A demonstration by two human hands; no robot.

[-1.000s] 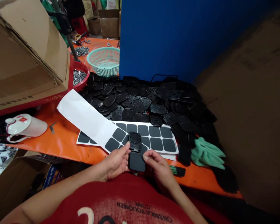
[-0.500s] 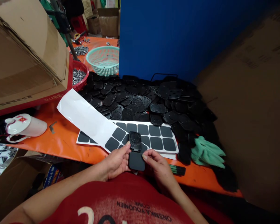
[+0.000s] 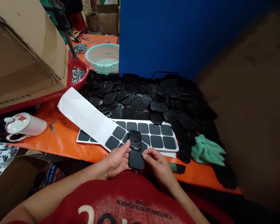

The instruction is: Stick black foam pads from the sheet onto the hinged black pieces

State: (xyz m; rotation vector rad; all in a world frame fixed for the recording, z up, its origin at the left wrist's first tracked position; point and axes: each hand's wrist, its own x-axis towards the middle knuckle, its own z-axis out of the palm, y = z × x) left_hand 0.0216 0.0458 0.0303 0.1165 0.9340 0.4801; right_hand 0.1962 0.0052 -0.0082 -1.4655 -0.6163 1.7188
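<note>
A black hinged plastic piece (image 3: 135, 139) lies unfolded in my left hand (image 3: 118, 158), the thumb along its left edge near the hinge. Its upper half is textured with a round pattern. Over the lower half lies a smooth dark square sticker (image 3: 136, 159). My right hand (image 3: 157, 161) pinches the upper right corner of that square with thumb and forefinger. Whether the square is fully stuck down, I cannot tell. Just behind the hands lie white sheets of dark square stickers (image 3: 156, 141), the top one with a bare white backing strip (image 3: 84, 113).
Many black plastic pieces (image 3: 135, 101) are heaped behind the sheets. A green glove (image 3: 207, 149) lies at right, a white lidded mug (image 3: 25, 126) at left. Cardboard boxes (image 3: 25, 46) flank the orange table (image 3: 60, 146). Further back are a mint basket (image 3: 104, 59) and a red basket (image 3: 80, 82) of metal parts.
The view has shifted very slightly. Both hands keep nearly the same hold on the hinged piece and its square, which sit a little higher in the picture.
</note>
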